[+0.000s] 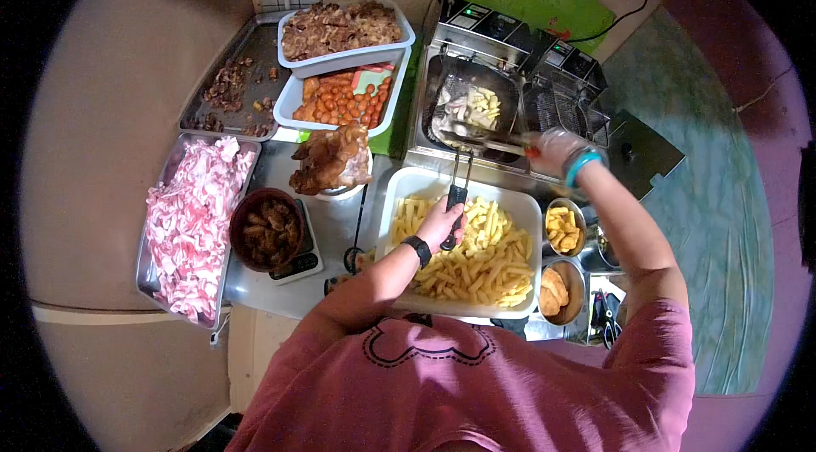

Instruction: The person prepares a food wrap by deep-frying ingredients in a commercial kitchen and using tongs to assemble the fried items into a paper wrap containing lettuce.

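Note:
My left hand (442, 223), with a black watch at the wrist, is closed around the black handle (456, 197) of a wire fryer basket (435, 82). The basket sits in the left well of a deep fryer (416, 129), holding French fries (483, 105) and pale, whitish pieces (452, 109). My right hand (557, 152), in a clear glove with a teal band at the wrist, is smeared by motion. It grips what look like metal tongs (501, 144), whose tips reach into the basket's near side. Below my left hand stands a white tub (539, 235) of pale fries (484, 273).
Metal cups of yellow wedges (563, 229) and breaded pieces (554, 291) stand right of the tub. Leftward are a roast chicken (331, 159), a brown bowl (266, 231) on a scale (308, 261), and a tray of pink sliced meat (191, 231). Stacked tubs (290, 71) stand behind.

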Available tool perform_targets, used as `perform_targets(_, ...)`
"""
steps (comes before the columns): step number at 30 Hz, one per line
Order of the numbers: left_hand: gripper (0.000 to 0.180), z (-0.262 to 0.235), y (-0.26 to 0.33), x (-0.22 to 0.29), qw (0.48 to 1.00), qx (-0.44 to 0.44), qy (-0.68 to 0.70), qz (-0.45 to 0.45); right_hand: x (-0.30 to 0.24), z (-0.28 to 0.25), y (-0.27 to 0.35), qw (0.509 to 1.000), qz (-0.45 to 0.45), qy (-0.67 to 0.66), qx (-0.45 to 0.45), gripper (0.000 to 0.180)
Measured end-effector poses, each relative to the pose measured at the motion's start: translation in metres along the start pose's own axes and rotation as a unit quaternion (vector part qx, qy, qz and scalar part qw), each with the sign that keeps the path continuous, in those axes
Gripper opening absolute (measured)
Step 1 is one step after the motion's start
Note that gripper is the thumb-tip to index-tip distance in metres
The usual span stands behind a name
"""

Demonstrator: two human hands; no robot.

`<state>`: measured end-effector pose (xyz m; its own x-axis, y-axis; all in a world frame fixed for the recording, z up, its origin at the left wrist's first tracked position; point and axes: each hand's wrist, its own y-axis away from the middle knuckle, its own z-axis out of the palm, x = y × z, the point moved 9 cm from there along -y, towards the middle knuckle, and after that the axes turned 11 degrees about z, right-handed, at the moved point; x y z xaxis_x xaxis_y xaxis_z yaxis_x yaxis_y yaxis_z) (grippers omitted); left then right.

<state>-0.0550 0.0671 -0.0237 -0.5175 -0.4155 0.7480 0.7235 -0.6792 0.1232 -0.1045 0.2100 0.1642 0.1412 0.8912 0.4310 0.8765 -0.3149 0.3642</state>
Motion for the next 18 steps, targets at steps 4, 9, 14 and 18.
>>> perform_targets(4, 0.023, -0.007, 0.0, 0.004, 1.0, -0.004, -0.017, 0.004, 0.034, 0.003, -0.031, 0.994, 0.086, -0.037, 0.059, 0.026)
perform_targets(9, 0.022, -0.008, 0.001, 0.005, 1.0, 0.013, -0.01, -0.002, 0.047, -0.066, 0.006, 0.979, 0.068, -0.045, 0.188, 0.03)
perform_targets(14, 0.021, -0.001, 0.002, 0.002, 1.0, 0.011, -0.009, -0.002, 0.015, -0.042, 0.019, 0.991, 0.01, 0.102, 0.085, 0.025)
perform_targets(18, 0.02, 0.0, 0.002, 0.004, 1.0, 0.005, -0.004, -0.006, 0.066, -0.062, -0.018, 0.979, 0.142, 0.007, 0.144, 0.024)
